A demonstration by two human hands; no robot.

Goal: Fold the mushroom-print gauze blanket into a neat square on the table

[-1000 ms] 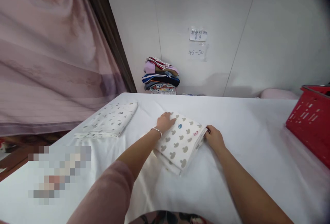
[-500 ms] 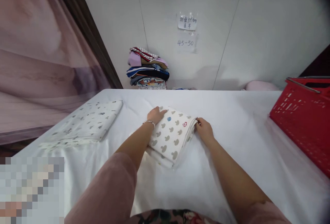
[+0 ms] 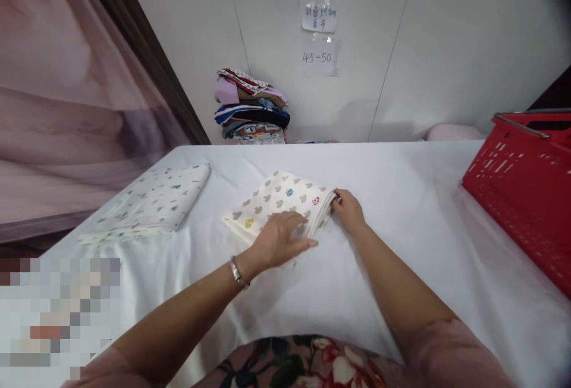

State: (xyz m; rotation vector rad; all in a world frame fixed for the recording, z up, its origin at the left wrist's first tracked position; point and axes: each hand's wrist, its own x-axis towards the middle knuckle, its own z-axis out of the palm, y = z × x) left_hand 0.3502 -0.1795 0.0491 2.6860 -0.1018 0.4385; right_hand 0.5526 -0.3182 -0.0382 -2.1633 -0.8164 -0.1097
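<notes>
A folded white cloth printed with grey mushrooms [image 3: 279,194] lies in the middle of the white-covered table, with a few blue, red and yellow mushrooms among the grey. My right hand [image 3: 350,212] pinches the layered edge at its right corner. Over the front part of the cloth is my left hand [image 3: 281,239], thumb and fingers apart; whether it touches the fabric I cannot tell. A bracelet circles the left wrist. The front corner of the cloth is partly hidden behind this hand.
Left on the white tablecloth [image 3: 357,293] lies another folded white cloth with small grey prints [image 3: 156,197]. A red basket [image 3: 521,197] stands at the right edge. Behind the table rises a stack of folded fabrics [image 3: 252,108]. A pink curtain [image 3: 75,78] hangs at left.
My left hand has left the far left side of the cloth and come to its front, uncovering a yellow mushroom at the left. My right hand still pinches the right corner.
</notes>
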